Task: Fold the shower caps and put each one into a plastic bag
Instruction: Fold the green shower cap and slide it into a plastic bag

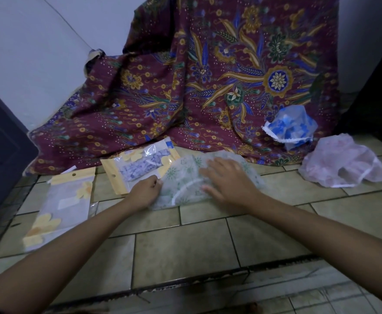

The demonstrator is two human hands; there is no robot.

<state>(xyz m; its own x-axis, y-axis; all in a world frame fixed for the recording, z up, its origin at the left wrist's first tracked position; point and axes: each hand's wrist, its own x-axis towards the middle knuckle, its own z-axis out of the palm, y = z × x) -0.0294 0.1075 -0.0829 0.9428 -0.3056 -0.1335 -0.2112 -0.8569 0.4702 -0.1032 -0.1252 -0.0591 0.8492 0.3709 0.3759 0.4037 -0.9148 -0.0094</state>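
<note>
A green-patterned shower cap (186, 175) lies on the tiled floor in the middle. My left hand (146, 189) pinches its left edge with curled fingers. My right hand (228, 180) lies flat on top of it, fingers spread, pressing it down. A plastic bag with yellow flower trim (138, 165) holding a folded bluish cap lies just behind my left hand. An empty-looking plastic bag of the same kind (61, 205) lies at the left. A blue-patterned cap (290, 126) and a pink cap (341, 164) sit crumpled at the right.
A maroon batik cloth (208, 75) hangs down the back and spreads onto the floor. A dark cabinet (0, 155) stands at the left. The tiled step ends at a dark edge (185, 282) near me.
</note>
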